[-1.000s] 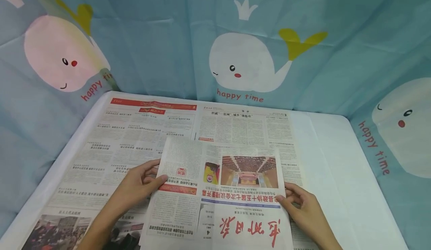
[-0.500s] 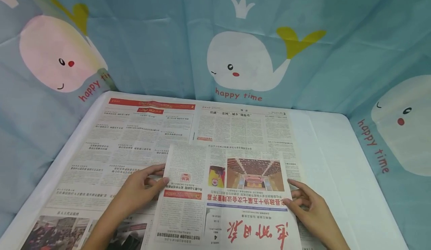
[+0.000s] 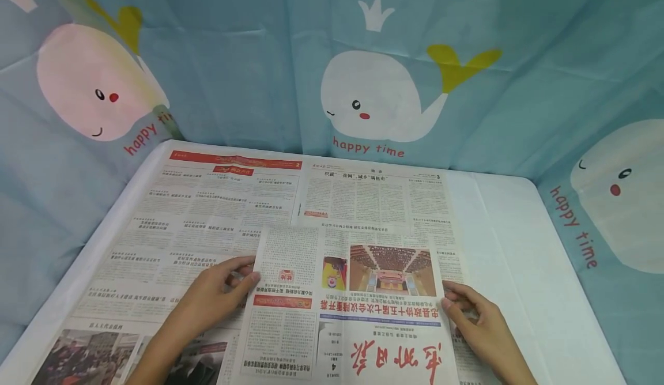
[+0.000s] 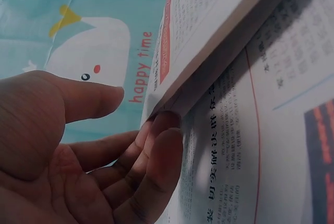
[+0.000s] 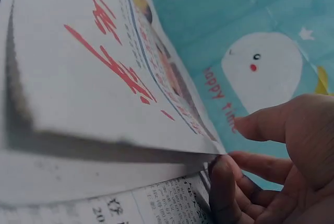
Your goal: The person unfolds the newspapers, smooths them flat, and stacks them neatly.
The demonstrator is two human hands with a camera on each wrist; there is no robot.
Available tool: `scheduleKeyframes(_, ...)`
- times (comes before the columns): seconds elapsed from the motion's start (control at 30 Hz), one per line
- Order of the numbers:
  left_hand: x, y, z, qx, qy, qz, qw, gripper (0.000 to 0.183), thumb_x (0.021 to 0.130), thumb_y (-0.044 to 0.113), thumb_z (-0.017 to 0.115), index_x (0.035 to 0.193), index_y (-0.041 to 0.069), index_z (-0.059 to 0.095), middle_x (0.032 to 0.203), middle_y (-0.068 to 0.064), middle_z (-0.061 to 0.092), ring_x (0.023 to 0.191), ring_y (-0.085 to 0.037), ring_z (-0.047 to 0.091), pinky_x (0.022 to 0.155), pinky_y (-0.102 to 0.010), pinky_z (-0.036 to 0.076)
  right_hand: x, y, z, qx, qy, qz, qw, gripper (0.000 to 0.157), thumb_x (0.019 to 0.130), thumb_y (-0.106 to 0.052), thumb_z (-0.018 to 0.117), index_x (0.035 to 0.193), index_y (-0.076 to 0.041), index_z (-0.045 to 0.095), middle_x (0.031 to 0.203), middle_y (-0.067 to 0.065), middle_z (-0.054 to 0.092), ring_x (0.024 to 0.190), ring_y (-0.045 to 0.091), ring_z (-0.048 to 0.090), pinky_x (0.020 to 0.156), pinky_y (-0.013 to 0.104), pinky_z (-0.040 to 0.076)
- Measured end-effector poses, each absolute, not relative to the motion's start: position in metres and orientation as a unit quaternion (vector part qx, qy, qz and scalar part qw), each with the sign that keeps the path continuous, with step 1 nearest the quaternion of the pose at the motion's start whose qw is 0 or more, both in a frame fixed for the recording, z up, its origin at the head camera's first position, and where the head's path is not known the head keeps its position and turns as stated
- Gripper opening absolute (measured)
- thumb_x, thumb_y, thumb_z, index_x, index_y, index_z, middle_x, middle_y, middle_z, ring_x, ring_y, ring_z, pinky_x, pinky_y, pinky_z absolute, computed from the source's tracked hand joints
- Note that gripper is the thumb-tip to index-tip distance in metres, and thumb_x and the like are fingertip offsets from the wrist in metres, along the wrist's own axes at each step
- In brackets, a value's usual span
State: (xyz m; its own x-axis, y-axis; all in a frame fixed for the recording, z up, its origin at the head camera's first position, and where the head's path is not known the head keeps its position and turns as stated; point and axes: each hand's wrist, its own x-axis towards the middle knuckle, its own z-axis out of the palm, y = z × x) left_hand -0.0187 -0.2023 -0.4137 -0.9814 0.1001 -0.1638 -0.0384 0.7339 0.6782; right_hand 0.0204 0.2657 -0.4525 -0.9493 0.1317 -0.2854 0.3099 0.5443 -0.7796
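A folded newspaper, printed with red characters and a hall photo, lies upside down to me over a larger spread newspaper. At its left edge is my left hand. In the left wrist view the thumb of my left hand stands apart from the paper, while fingertips touch beneath the edge. My right hand is at the opposite edge. The right wrist view has my right hand with thumb lifted off and fingers touching under the folded newspaper's slightly raised edge.
The white table shows along the right side of the papers. A blue curtain with whale prints hangs behind and around the table. Photos on the spread newspaper show at lower left.
The folded newspaper has come down nearer to me and slightly right, and lies flatter. Both hands moved with it, and their thumbs have come off its top face to its edges.
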Motion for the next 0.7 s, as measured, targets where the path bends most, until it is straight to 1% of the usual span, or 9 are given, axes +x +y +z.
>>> scheduleKeyframes(0.1, -0.0189, -0.202, -0.4149, 0.024, 0.924, 0.369, 0.098, 0.051, 0.104, 0.03, 0.069, 0.145, 0.0, 0.062, 0.111, -0.005, 0.075, 0.084, -0.007, 0.065, 0.068, -0.021, 0.052, 0.0205, 0.2655, -0.4528, 0.116, 0.858, -0.49, 0.102, 0.051, 0.107, -0.027, 0.066, 0.153, -0.012, 0.052, 0.118, 0.014, 0.07, 0.08, 0.007, 0.066, 0.061, 0.029, 0.058)
scheduleKeyframes(0.17, -0.0187, -0.202, -0.4157, 0.035, 0.923, 0.372, 0.093, 0.05, 0.106, 0.024, 0.066, 0.147, -0.002, 0.058, 0.11, -0.005, 0.075, 0.083, -0.006, 0.065, 0.067, -0.021, 0.052, 0.0206, 0.2658, -0.4529, 0.103, 0.846, -0.512, 0.105, 0.049, 0.108, -0.022, 0.062, 0.155, -0.015, 0.049, 0.116, 0.016, 0.07, 0.08, 0.008, 0.069, 0.06, 0.031, 0.059)
scheduleKeyframes(0.23, -0.0182, -0.2022, -0.4164, 0.045, 0.921, 0.377, 0.087, 0.049, 0.107, 0.017, 0.063, 0.151, -0.002, 0.054, 0.109, -0.006, 0.075, 0.082, -0.005, 0.066, 0.065, -0.021, 0.053, 0.0207, 0.2663, -0.4531, 0.087, 0.838, -0.527, 0.106, 0.046, 0.11, -0.016, 0.057, 0.156, -0.016, 0.048, 0.116, 0.017, 0.071, 0.08, 0.01, 0.071, 0.06, 0.033, 0.06)
scheduleKeyframes(0.3, -0.018, -0.2029, -0.417, 0.056, 0.918, 0.384, 0.082, 0.049, 0.107, 0.01, 0.061, 0.154, 0.0, 0.051, 0.109, -0.006, 0.075, 0.081, -0.005, 0.067, 0.064, -0.022, 0.053, 0.0209, 0.267, -0.4532, 0.073, 0.837, -0.532, 0.107, 0.042, 0.111, -0.009, 0.051, 0.153, -0.013, 0.052, 0.117, 0.018, 0.073, 0.079, 0.011, 0.072, 0.061, 0.032, 0.06)
scheduleKeyframes(0.4, -0.0179, -0.2045, -0.4175, 0.065, 0.916, 0.388, 0.086, 0.048, 0.105, 0.003, 0.06, 0.152, 0.008, 0.055, 0.111, -0.005, 0.075, 0.083, -0.005, 0.068, 0.065, -0.022, 0.053, 0.0215, 0.2686, -0.4536, 0.055, 0.84, -0.529, 0.107, 0.038, 0.112, -0.005, 0.046, 0.148, -0.008, 0.058, 0.121, 0.019, 0.075, 0.082, 0.009, 0.074, 0.066, 0.03, 0.061)
scheduleKeyframes(0.5, -0.0176, -0.2054, -0.4174, 0.059, 0.915, 0.386, 0.098, 0.043, 0.103, 0.0, 0.06, 0.144, 0.013, 0.064, 0.114, -0.007, 0.075, 0.086, -0.007, 0.068, 0.066, -0.023, 0.054, 0.0221, 0.2694, -0.454, 0.045, 0.849, -0.517, 0.097, 0.036, 0.109, -0.003, 0.053, 0.144, -0.006, 0.063, 0.12, 0.017, 0.076, 0.089, 0.005, 0.076, 0.072, 0.026, 0.061)
scheduleKeyframes(0.63, -0.0167, -0.2055, -0.4162, 0.041, 0.916, 0.383, 0.113, 0.04, 0.1, 0.0, 0.065, 0.138, 0.011, 0.07, 0.113, -0.009, 0.077, 0.084, -0.009, 0.069, 0.065, -0.023, 0.055, 0.0222, 0.2686, -0.4544, 0.052, 0.862, -0.498, 0.076, 0.037, 0.1, -0.002, 0.069, 0.137, -0.005, 0.069, 0.115, 0.015, 0.079, 0.091, 0.002, 0.076, 0.074, 0.025, 0.062)
scheduleKeyframes(0.7, -0.017, -0.2057, -0.4152, 0.036, 0.916, 0.383, 0.116, 0.04, 0.097, 0.0, 0.069, 0.135, 0.01, 0.072, 0.112, -0.009, 0.078, 0.084, -0.01, 0.07, 0.065, -0.023, 0.055, 0.0224, 0.268, -0.4546, 0.059, 0.866, -0.492, 0.064, 0.035, 0.098, -0.005, 0.073, 0.133, -0.004, 0.072, 0.113, 0.015, 0.08, 0.089, 0.001, 0.075, 0.073, 0.024, 0.062)
